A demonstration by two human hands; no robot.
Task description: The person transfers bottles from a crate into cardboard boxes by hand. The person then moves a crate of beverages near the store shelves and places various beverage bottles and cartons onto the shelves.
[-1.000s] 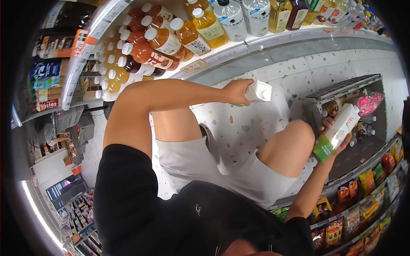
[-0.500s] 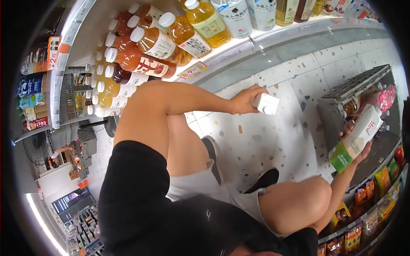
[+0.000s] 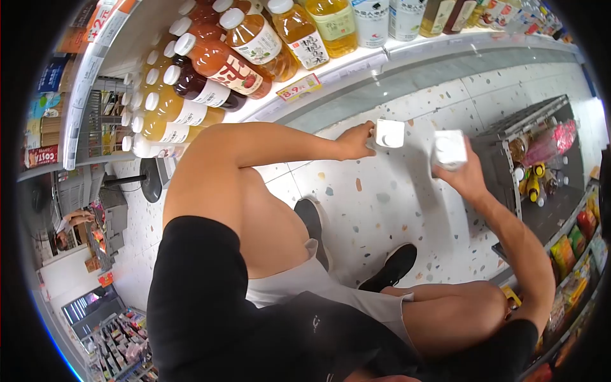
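In the head view my left hand is closed round a white carton, whose capped top faces me. My right hand grips a second white carton, also with its top turned toward me and slightly blurred. The two cartons are held side by side, a small gap apart, over the speckled floor. A grey crate stands on its side close to my right hand, with several bottles and a pink package in it.
A lit shelf with rows of juice bottles runs along the far side, with a yellow price tag on its edge. Snack packets line a rack at the right. At far left, a person shows in the background.
My right hand has brought its carton out of the crate area, leftward and up, and tipped its top toward me. My left hand's carton has moved slightly up and left.
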